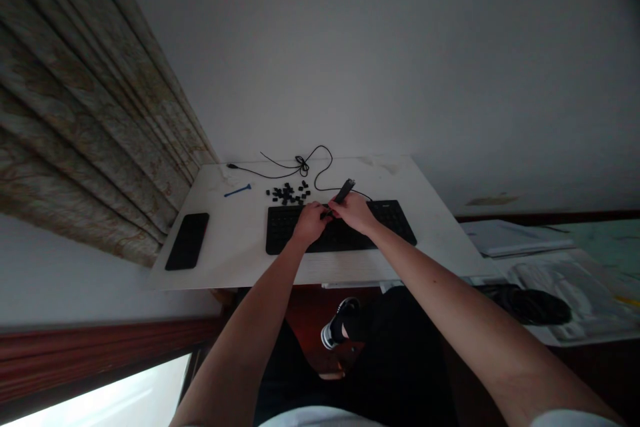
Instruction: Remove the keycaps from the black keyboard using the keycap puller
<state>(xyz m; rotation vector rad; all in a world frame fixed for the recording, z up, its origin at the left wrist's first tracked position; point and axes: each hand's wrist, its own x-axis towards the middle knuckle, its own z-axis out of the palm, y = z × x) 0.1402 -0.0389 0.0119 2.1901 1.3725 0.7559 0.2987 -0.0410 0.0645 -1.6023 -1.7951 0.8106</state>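
A black keyboard (395,220) lies on the white table in front of me. My right hand (354,211) is closed around a slim black tool (345,191), held tilted over the keyboard's middle, with a greyish tip at its upper end. Close by on the left, my left hand (311,221) rests over the keys with its fingers drawn together near the tool's lower end; what is between them is hidden. Behind the keyboard lies a loose pile of small black keycaps (287,194).
A black cable (324,148) with a tied loop runs along the back of the table. To the left are a blue stick-like tool (237,191) and a black phone (187,241). A curtain (95,100) hangs at left; papers (515,237) lie on a surface at right.
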